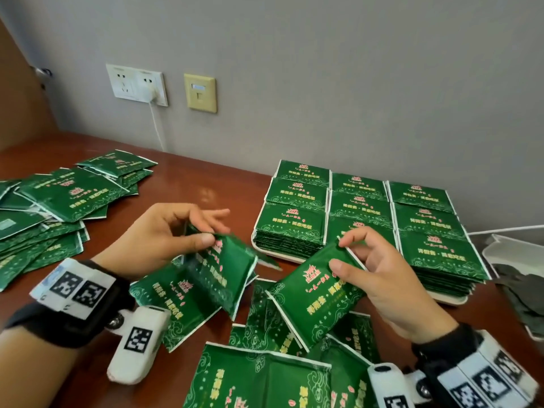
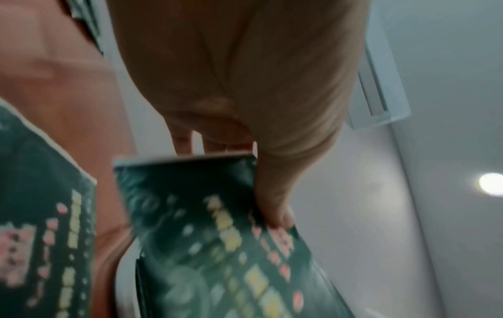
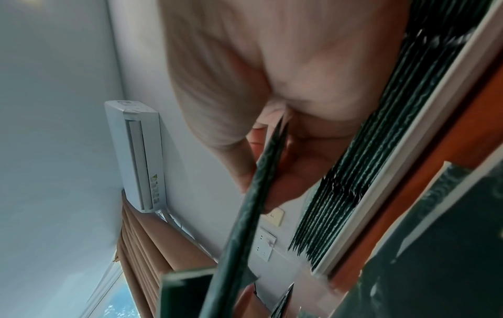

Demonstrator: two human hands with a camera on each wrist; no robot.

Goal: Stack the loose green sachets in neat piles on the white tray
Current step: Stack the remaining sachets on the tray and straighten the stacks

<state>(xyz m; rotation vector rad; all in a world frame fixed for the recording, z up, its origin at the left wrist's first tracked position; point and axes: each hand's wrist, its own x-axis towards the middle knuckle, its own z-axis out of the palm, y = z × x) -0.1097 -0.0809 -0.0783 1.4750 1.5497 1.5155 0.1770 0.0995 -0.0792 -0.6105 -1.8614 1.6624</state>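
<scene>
I pinch one green sachet (image 1: pixel 316 293) by its top edge in my right hand (image 1: pixel 379 272) and a small bundle (image 1: pixel 217 269) in my left hand (image 1: pixel 164 234), lifted above the loose sachets (image 1: pixel 265 375) at the tabletop's near edge, faces aligned so they should sit square on the piles on the white tray (image 1: pixel 450 298) behind.

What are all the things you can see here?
Held sachets: one in each hand, green, above the table.
Loose sachets: many, green, heaped at left and scattered near the front.
Stacked sachets: about nine neat piles, green, on the tray.
Tray: one, white, right side of table.
Table: one, reddish-brown wood.
Sockets: one white double plate with a plug and cable, one beige plate, on the grey wall.
Bin: one, white, far right, dark stuff inside.
Air conditioner: one, white, high on wall.
Left hand: pinches a sachet.
Right hand: pinches a sachet.
</scene>
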